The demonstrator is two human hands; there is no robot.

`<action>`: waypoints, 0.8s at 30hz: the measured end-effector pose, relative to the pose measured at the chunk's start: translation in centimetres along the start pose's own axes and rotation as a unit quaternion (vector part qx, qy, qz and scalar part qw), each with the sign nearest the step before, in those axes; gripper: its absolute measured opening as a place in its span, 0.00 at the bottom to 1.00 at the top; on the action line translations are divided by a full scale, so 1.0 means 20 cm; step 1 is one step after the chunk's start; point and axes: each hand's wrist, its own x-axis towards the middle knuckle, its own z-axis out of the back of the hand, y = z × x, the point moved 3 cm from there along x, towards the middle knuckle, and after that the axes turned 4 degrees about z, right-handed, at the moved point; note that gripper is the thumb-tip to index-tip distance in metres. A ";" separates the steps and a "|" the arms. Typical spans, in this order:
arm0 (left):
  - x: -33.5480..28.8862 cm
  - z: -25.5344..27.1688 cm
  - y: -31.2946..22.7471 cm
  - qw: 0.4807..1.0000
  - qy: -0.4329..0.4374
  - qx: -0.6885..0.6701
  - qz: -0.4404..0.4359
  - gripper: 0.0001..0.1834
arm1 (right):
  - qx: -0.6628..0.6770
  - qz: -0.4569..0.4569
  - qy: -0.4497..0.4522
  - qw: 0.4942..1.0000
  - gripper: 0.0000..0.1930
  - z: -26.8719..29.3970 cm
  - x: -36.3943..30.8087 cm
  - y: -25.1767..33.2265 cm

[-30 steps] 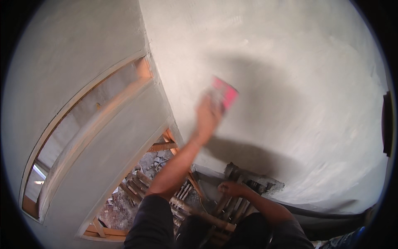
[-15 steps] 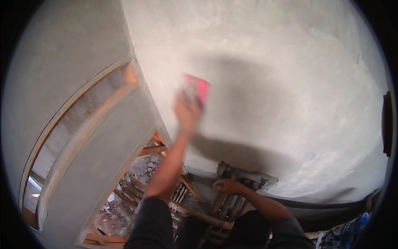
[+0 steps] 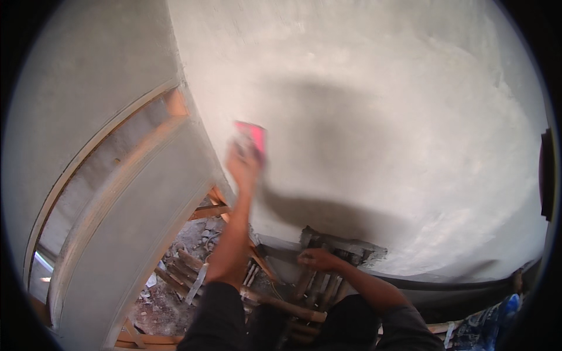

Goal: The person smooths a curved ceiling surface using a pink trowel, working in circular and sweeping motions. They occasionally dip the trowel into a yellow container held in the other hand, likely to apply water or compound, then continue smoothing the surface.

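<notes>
My left hand (image 3: pixel 243 164), smeared by motion, is closed round a pink plastering float (image 3: pixel 257 138). The float lies against the pale plastered wall (image 3: pixel 374 158), close to the corner where two walls meet. Lower down, my right hand (image 3: pixel 319 260) hangs in a loose fist, and nothing sticks out of it. Behind that hand is a rough dark patch (image 3: pixel 351 245) at the foot of the plaster. My arm casts a broad shadow over the wall.
On the left, a side wall (image 3: pixel 140 216) has wood-framed openings. Below are bamboo poles (image 3: pixel 293 305) and rubble (image 3: pixel 161 307). Crumpled blue plastic (image 3: pixel 492 322) lies at the lower right. A dark object (image 3: pixel 547 175) is at the right edge.
My left hand and the float have moved left and slightly down the wall, nearer the corner. My right hand keeps nearly the same place, and the view has shifted a little.
</notes>
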 end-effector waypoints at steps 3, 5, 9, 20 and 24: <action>-0.49 -0.16 0.11 0.985 0.134 -0.077 -0.082 0.22 | 0.045 -0.049 0.047 0.997 0.21 -0.10 0.08 0.02; -0.72 -0.19 0.26 0.950 0.268 -0.063 -0.145 0.22 | -0.025 -0.047 0.092 0.994 0.22 -0.17 0.08 0.03; -0.70 0.00 0.19 0.910 0.130 -0.392 0.044 0.14 | -0.072 0.029 0.071 0.994 0.27 -0.10 0.05 0.15; -0.86 0.11 -0.02 0.803 0.217 -0.544 0.111 0.13 | 0.391 0.196 -0.339 0.833 0.18 0.18 -0.03 0.71; -0.84 0.16 -0.26 0.834 0.337 -0.414 0.140 0.17 | 0.380 0.271 -0.380 0.799 0.18 0.32 -0.11 0.83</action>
